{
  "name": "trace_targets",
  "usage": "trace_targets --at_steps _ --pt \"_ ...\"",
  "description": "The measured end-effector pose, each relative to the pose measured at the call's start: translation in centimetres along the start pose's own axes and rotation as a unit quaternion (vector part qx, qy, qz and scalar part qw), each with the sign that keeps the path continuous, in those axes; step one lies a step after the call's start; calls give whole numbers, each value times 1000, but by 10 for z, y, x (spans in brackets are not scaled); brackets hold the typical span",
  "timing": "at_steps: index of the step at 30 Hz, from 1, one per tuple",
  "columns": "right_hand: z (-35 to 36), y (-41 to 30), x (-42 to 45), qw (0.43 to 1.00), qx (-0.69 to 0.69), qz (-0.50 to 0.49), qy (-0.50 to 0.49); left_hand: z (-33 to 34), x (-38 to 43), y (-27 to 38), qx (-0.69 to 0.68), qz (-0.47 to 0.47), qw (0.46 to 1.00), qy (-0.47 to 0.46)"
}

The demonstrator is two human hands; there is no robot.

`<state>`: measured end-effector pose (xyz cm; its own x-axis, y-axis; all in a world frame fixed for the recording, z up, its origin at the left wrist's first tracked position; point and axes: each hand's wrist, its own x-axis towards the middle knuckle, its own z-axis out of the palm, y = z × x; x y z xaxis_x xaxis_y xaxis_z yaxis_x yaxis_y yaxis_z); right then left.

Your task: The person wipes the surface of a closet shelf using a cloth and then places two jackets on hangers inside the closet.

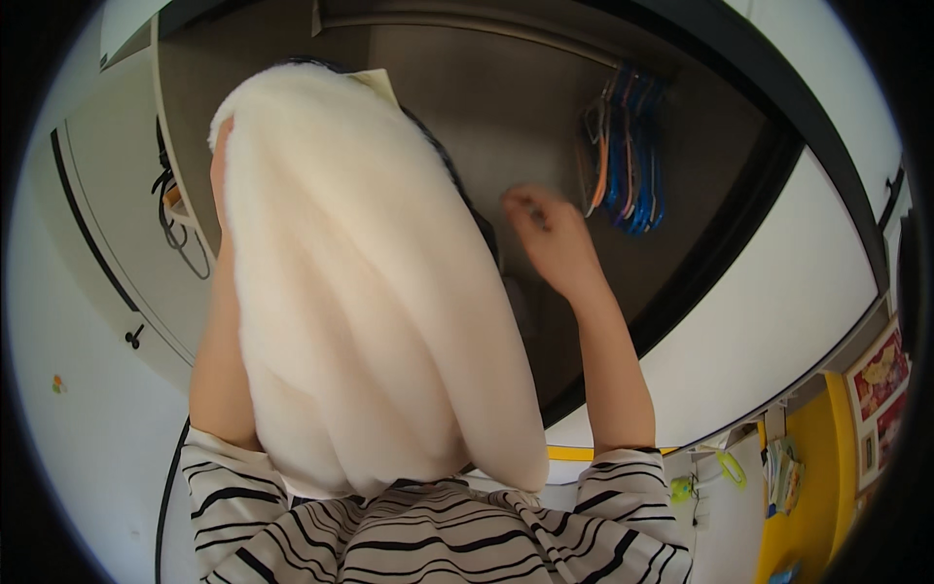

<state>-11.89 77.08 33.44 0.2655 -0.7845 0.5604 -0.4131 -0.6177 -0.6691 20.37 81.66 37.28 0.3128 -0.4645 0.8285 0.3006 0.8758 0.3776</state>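
Observation:
A thick, cream-white plush fabric piece (350,255), perhaps a garment or lining, hangs in folds in front of my chest. Dark cloth (445,157) shows along its far right edge, and a pale flap (379,84) sticks out at the top. My left hand (222,139) holds the plush at its upper left side; most of the fingers are hidden by the cloth. Apart from the fabric, my right hand (547,226) is raised to its right with loosely curved fingers, slightly blurred, and nothing visible in it. Several hangers (627,160) hang just beyond that hand.
Ahead is a dark-lined open wardrobe (467,131) with a metal rail (474,28) across its top. A white door panel (759,285) borders it on the right. Cables (171,219) hang at the left. Farther right stand yellow shelving (803,467) and a picture frame (879,394).

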Motion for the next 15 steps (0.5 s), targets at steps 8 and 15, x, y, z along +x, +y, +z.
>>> trace_targets --at_steps 8,15 --pt "-26 66 68 908 -343 -101 218 27 79 -44 -12 -139 985 104" --pt "-28 80 105 860 -502 31 84 94 46 -116 118 -252 956 91"
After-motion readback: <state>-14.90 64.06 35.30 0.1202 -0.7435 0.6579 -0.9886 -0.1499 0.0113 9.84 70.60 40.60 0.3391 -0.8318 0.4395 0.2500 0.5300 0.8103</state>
